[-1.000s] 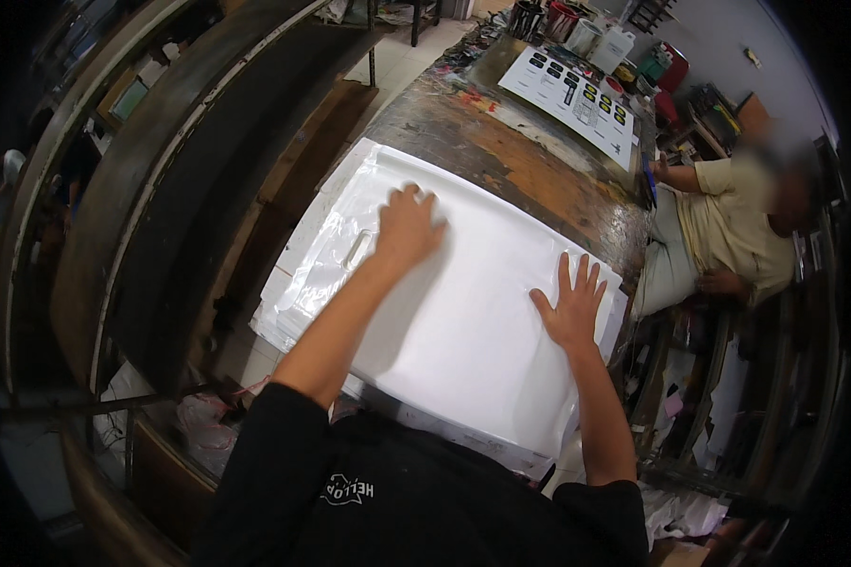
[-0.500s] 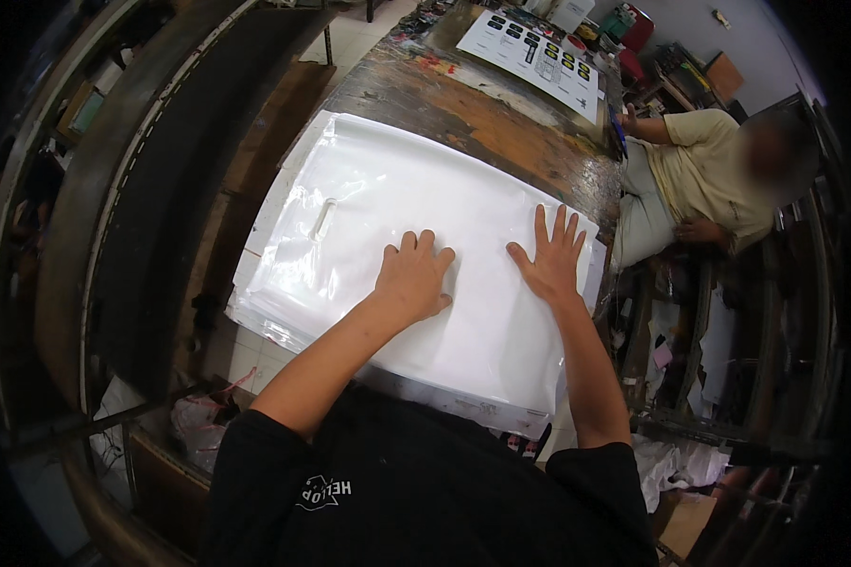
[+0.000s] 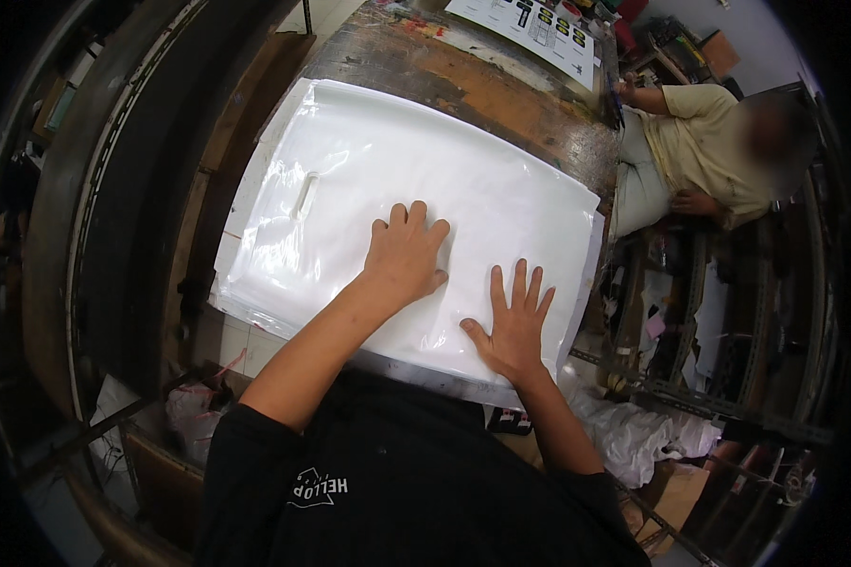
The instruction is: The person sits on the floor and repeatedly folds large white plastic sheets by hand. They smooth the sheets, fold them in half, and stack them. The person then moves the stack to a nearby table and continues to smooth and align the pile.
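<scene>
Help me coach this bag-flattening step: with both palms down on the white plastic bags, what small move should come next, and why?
Probably sweep the left hand outward toward the handle cutout. Both hands lie flat and open on the stack of white plastic bags, the right hand near the close edge, while glossy wrinkles show around the cutout on the left, so that side looks least smoothed.

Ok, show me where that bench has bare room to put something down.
Bare worn wood shows on the workbench between the far edge of the stack of white plastic bags and the printed sheet. The near side is crowded: the bags run edge to edge, with the left hand and right hand flat on them.
</scene>
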Motion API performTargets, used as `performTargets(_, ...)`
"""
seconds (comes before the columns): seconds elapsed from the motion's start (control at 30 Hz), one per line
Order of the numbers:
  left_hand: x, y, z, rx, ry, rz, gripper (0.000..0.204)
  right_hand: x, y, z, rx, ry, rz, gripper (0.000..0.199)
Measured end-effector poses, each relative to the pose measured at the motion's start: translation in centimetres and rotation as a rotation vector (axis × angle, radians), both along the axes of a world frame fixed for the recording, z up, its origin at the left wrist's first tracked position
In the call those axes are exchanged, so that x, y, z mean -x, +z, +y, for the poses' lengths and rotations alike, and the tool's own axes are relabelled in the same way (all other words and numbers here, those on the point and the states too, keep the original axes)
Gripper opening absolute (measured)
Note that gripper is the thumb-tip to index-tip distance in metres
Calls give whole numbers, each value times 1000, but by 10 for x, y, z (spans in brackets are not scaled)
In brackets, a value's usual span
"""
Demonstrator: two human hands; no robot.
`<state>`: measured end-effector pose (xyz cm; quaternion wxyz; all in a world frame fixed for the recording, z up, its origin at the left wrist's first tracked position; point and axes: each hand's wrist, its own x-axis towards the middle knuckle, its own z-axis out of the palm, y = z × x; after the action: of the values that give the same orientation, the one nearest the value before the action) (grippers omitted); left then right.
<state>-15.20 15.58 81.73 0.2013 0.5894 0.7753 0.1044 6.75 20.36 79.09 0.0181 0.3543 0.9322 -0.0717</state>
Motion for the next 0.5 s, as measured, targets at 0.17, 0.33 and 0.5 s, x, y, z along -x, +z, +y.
performTargets(0.17, -1, 0, -1, 6, 6, 1, 59, 0, -2, -1, 4, -2, 22, 89)
performTargets(0.33, -4, -8, -4, -72, 23, 64, 51, 1, -4, -2, -12, -2, 29, 89)
performTargets(0.5, -12, -7, -5, -132, 22, 37, 48, -2, -10, -1, -47, 11, 50, 89)
